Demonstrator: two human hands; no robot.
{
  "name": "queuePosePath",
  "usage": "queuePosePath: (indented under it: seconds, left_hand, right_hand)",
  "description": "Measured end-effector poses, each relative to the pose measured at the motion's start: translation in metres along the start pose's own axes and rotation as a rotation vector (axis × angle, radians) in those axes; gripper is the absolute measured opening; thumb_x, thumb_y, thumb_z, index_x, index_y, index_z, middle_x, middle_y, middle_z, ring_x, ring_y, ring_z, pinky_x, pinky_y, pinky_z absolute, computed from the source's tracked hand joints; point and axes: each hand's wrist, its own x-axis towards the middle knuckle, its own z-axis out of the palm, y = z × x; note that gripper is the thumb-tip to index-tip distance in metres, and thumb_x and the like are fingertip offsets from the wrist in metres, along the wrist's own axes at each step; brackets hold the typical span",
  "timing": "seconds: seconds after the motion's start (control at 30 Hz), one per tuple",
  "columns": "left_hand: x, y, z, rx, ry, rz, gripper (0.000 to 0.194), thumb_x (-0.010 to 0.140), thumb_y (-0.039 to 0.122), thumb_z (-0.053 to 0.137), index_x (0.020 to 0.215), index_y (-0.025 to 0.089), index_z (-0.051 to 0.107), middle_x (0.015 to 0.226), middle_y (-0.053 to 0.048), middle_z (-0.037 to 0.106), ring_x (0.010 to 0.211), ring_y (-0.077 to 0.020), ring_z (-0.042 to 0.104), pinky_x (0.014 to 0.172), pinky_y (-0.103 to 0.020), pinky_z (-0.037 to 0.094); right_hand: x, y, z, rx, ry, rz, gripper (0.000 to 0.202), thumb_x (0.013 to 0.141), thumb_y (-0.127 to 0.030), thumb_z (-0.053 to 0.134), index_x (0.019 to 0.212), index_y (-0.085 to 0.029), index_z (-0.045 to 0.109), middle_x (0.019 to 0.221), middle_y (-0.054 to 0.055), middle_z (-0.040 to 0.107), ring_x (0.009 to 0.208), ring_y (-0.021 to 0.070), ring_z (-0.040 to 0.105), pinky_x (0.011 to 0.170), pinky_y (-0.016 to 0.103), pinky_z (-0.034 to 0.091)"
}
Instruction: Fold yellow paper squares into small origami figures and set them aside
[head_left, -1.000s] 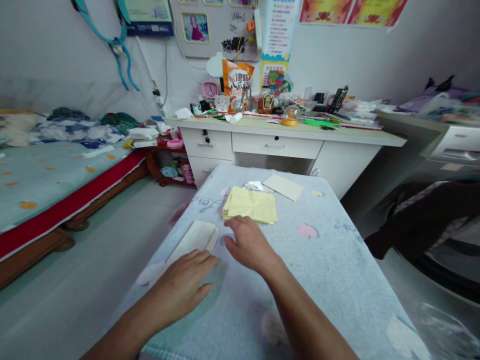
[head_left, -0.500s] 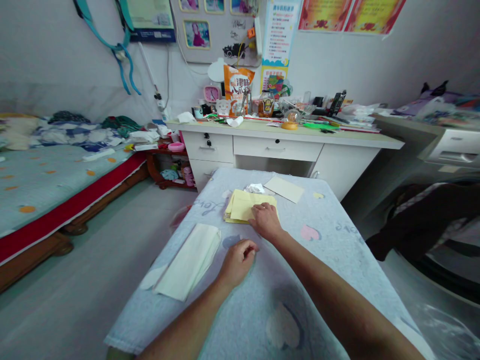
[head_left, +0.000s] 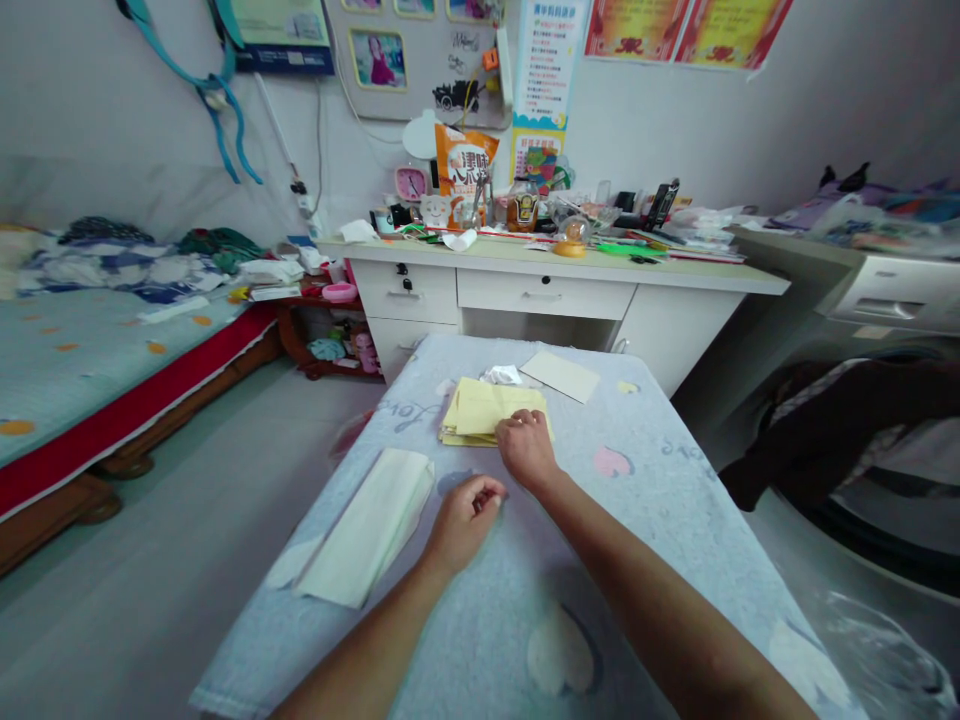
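Note:
A stack of yellow paper sheets (head_left: 480,408) lies on the cloth-covered table, its edges uneven. My right hand (head_left: 526,445) is at the near right corner of that stack, fingers bent and closed on the paper's edge; the fingertips are partly hidden behind the knuckles. Nearer to me, my left hand (head_left: 466,515) rests over the cloth with its fingers curled in towards the thumb, and nothing shows in them. To its left lies a folded pile of pale green-white paper (head_left: 367,530). Behind the yellow stack are a crumpled white tissue (head_left: 502,375) and a flat cream card (head_left: 561,376).
The table has a blue patterned cloth (head_left: 652,510). Beyond it stands a white desk (head_left: 547,292) crowded with small items, an orange snack bag (head_left: 465,165) among them. A bed (head_left: 112,350) is at the left, a washing machine (head_left: 885,290) with dark clothes at the right.
My right hand's fingers, flatter on the yellow paper before, are now more bent at its near corner. My left hand keeps its curled pose. The whole view has shifted slightly.

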Motion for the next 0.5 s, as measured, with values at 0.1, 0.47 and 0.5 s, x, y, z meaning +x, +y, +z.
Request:
queuePosePath:
  seconds: [0.1,0.47,0.5]
  left_hand:
    - [0.002,0.003,-0.004,-0.026,0.016,-0.033,0.016,0.079,0.024,0.053,0.084,0.016,0.066,0.077,-0.002,0.065,0.071,-0.0145,0.058,0.065,-0.023,0.044]
    - [0.006,-0.003,-0.004,-0.149,0.167,-0.098,0.047,0.072,0.022,0.062,0.116,0.019,0.047,0.110,-0.006,0.057,0.075,-0.0112,0.058,0.066,-0.024,0.047]
    - [0.007,-0.005,-0.003,-0.158,0.214,-0.094,0.056,0.071,0.023,0.063,0.122,0.021,0.041,0.116,-0.008,0.054,0.077,-0.0116,0.058,0.066,-0.024,0.048]
  right_hand:
    - [-0.003,0.003,-0.001,0.024,0.030,0.020,0.023,0.092,-0.020,0.047,0.082,-0.017,0.067,0.090,0.008,0.070,0.098,0.0225,0.051,0.085,0.037,0.028]
    - [-0.048,0.023,-0.017,0.560,0.354,0.027,0.025,0.085,-0.007,0.043,0.094,-0.021,0.062,0.110,0.006,0.067,0.105,0.0191,0.054,0.092,0.034,0.041]
    - [-0.056,0.023,-0.020,0.608,0.371,0.011,0.022,0.085,-0.007,0.045,0.090,-0.021,0.061,0.108,0.006,0.068,0.105,0.0193,0.055,0.092,0.035,0.042]
